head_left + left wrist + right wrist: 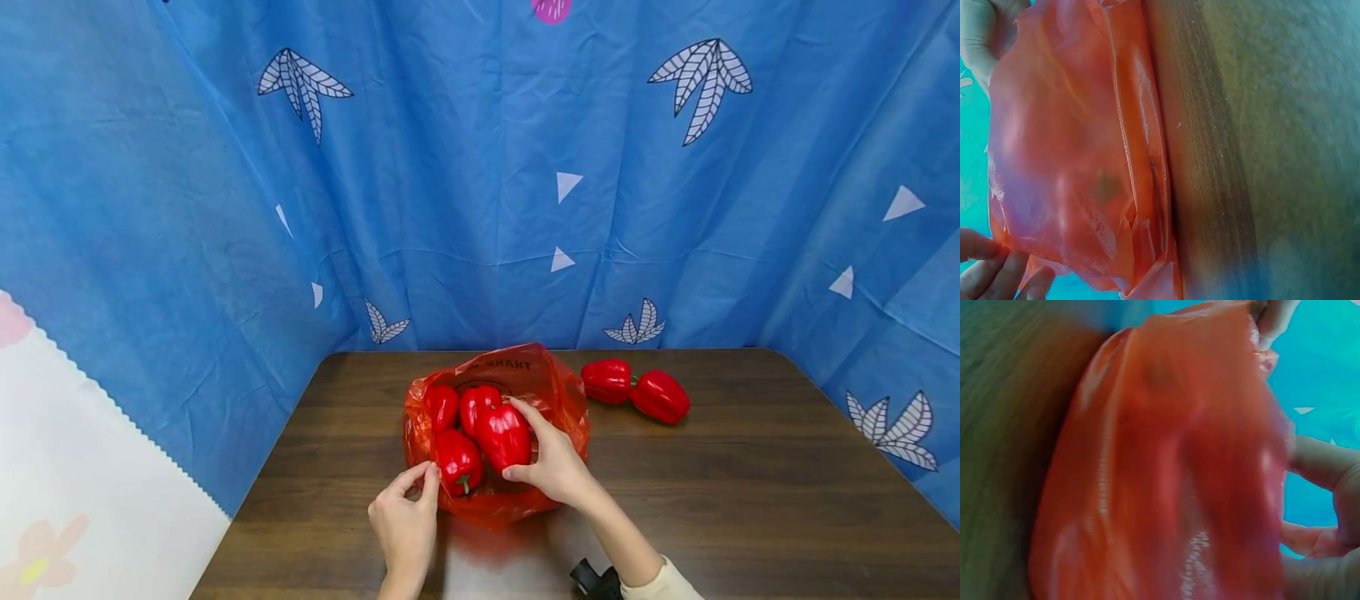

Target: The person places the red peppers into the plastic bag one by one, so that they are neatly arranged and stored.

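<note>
We see an orange-red plastic bag (525, 379) lying open on the desk (750, 500), close to the middle and a little toward its left half, between the near edge and the far edge. Inside the bag lie four red bell peppers. Our right hand (551, 458) has its fingers and thumb curled round the front-most pepper (502, 435), which sits at the bag's mouth, touching the pepper with the green stem (457, 461) just to its left. Two more peppers (459, 407) lie behind these, deeper in the bag.

Our left hand (405, 517) is at the near left rim of the bag, thumb and forefinger pressed together on the plastic edge, it seems, though the pinch itself is small in the head view. In the left wrist view, fingertips (997, 272) show at the lower corner against the bag's skin; in the right wrist view the fingers (1322, 506) curve beside the blurred red plastic.

Toward the far right part of the desk, well apart from the bag, two loose peppers (636, 390) lie touching each other. A blue patterned cloth (480, 167) hangs behind the far edge and both sides.
</note>
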{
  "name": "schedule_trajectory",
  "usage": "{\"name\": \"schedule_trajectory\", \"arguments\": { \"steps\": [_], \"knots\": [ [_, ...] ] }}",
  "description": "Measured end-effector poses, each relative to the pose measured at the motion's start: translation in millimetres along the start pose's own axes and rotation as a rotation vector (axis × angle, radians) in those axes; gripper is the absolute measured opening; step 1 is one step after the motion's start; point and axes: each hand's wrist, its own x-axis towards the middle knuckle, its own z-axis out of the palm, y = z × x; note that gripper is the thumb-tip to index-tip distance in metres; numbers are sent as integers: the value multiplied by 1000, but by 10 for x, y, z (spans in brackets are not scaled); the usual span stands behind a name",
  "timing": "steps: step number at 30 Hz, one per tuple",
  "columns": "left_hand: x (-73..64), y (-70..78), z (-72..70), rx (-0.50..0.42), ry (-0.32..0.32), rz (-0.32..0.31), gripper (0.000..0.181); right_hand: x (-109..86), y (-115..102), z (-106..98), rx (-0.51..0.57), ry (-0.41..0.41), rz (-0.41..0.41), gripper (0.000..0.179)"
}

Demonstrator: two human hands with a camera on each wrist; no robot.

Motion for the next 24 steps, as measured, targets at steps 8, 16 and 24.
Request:
{"name": "schedule_trajectory", "arguments": {
  "steps": [8,16,24],
  "knots": [
    [-1,1,1,-4,-16,-19,4,34,112,70,-67,-35,50,91],
    [-7,17,-4,-3,-2,-7,5,32,180,107,-92,-72,69,90],
    [-12,31,-8,-4,-8,-18,5,46,249,143,-109,-102,68,90]
  ]
}}
